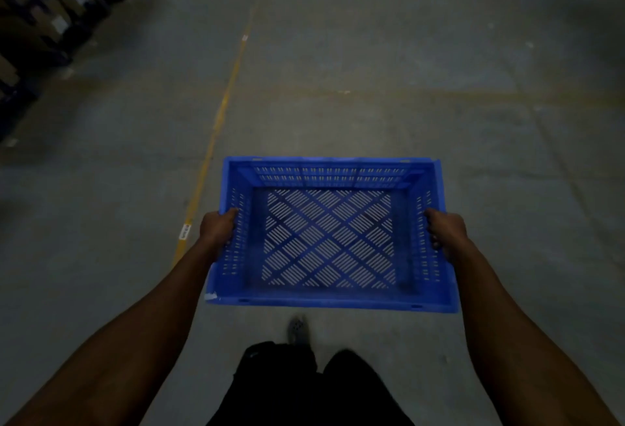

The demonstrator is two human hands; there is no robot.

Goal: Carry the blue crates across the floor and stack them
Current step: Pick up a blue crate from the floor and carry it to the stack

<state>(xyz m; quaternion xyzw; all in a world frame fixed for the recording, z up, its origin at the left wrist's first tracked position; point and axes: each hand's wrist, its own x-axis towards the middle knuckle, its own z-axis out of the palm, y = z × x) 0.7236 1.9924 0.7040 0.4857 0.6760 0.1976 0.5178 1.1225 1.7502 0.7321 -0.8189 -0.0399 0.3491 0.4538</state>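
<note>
An empty blue crate (329, 300) with slotted walls and a lattice bottom hangs in the air in front of me, held level above the concrete floor. My left hand (218, 227) grips its left wall, fingers curled over the rim. On the opposite side my right hand (446, 231) grips the right wall the same way. No other blue crate shows in the head view.
Grey concrete floor (372, 53) stretches ahead. A yellow painted line (220, 114) runs from near my left hand up the floor. Stacked cardboard boxes on dark pallets (50, 19) stand at the far left. My dark trousers and one shoe (297, 329) show below the crate.
</note>
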